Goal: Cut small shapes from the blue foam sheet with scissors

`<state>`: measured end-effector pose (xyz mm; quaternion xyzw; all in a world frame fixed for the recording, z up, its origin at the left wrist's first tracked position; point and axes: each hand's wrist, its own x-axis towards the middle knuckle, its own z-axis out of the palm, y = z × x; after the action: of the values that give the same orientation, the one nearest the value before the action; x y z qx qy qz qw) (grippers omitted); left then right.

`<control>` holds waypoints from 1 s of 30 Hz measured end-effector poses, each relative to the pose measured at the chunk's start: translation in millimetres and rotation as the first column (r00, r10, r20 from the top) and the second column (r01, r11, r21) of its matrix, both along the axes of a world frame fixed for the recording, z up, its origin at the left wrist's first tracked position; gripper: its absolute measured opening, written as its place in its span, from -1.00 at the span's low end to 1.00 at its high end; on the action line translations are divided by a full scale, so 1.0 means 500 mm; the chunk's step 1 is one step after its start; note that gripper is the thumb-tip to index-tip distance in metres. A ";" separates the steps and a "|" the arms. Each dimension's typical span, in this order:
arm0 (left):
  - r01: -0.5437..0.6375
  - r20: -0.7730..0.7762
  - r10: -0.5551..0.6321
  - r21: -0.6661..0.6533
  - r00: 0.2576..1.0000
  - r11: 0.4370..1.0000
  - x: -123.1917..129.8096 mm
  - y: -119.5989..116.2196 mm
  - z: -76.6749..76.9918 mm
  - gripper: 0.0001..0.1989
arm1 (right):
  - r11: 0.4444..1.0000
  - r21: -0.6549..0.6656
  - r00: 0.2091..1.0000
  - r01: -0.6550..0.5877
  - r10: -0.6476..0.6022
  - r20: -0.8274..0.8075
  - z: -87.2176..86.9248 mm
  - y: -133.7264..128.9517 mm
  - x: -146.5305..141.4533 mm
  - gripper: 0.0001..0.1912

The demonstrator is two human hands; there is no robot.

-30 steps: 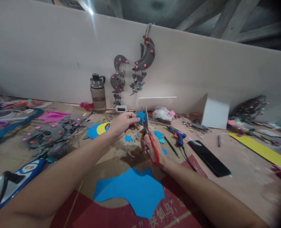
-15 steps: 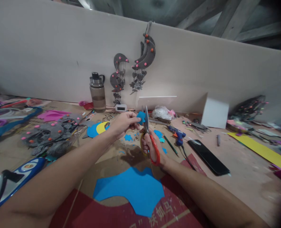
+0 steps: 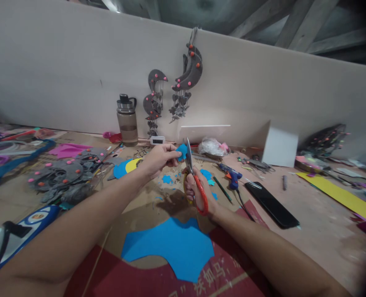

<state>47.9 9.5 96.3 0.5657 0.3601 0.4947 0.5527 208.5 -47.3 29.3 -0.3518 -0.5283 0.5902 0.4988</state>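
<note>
A small blue felt piece [image 3: 182,152] is pinched between the thumb and fingers of my left hand [image 3: 164,159]. My right hand [image 3: 198,189] grips the red and yellow handles of the scissors [image 3: 201,198], whose blades point up at the right edge of the small piece. Below both hands a large blue felt sheet [image 3: 170,243] with a wavy cut edge lies on the cardboard [image 3: 133,280]. A small blue cut-out [image 3: 167,179] and tiny scraps lie beneath my hands. More blue pieces [image 3: 206,174] sit just beyond my right hand.
A dark pencil [image 3: 222,189], a blue glue gun [image 3: 232,175] and a black phone [image 3: 271,204] lie to the right. A bottle [image 3: 127,123] stands at the back left. Grey felt pieces [image 3: 62,173] are heaped on the left. Grey moon mobiles [image 3: 192,70] hang on the wall.
My left hand and the small blue piece have shifted slightly left. The scissors have tilted a little to the left.
</note>
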 end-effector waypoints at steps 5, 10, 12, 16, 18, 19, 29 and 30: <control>0.006 -0.032 -0.006 0.020 0.999 1.000 -0.004 0.002 -0.001 -0.82 | 1.000 -0.013 1.000 0.000 0.000 0.007 -0.003 0.002 0.001 -0.62; 0.042 -0.044 -0.041 0.026 0.998 0.999 -0.006 0.004 -0.003 -0.80 | 0.999 0.029 1.000 -0.018 0.018 0.012 -0.011 0.004 0.004 -0.65; 0.045 -0.033 -0.044 0.032 0.998 0.998 -0.008 0.007 -0.005 -0.80 | 1.000 0.029 1.000 -0.013 0.012 0.020 -0.015 0.006 0.005 -0.65; 0.036 0.001 -0.036 0.038 0.999 0.999 -0.009 0.011 -0.008 -0.79 | 1.000 -0.005 1.000 -0.011 0.011 0.000 -0.019 0.009 0.003 -0.60; 0.030 0.011 -0.030 0.035 0.999 0.999 -0.009 0.010 -0.007 -0.79 | 1.000 -0.021 1.000 -0.009 0.009 -0.001 -0.017 0.008 0.002 -0.60; 0.027 0.013 -0.027 0.034 1.000 0.999 -0.008 0.009 -0.006 -0.78 | 0.999 -0.032 1.000 -0.002 0.002 0.001 -0.016 0.007 0.001 -0.59; 0.005 0.062 -0.007 0.018 0.998 1.000 -0.007 0.010 -0.006 -0.81 | 0.999 -0.005 0.999 -0.043 0.043 -0.026 -0.024 0.013 0.004 -0.58; 0.001 0.067 -0.002 0.010 0.998 1.000 -0.007 0.009 -0.005 -0.81 | 0.999 -0.012 0.999 -0.045 0.045 -0.028 -0.028 0.016 0.005 -0.58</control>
<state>44.1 14.1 93.8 0.5517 0.3387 0.5147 0.5621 210.8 -39.5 15.2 -0.3349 -0.5252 0.6095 0.4904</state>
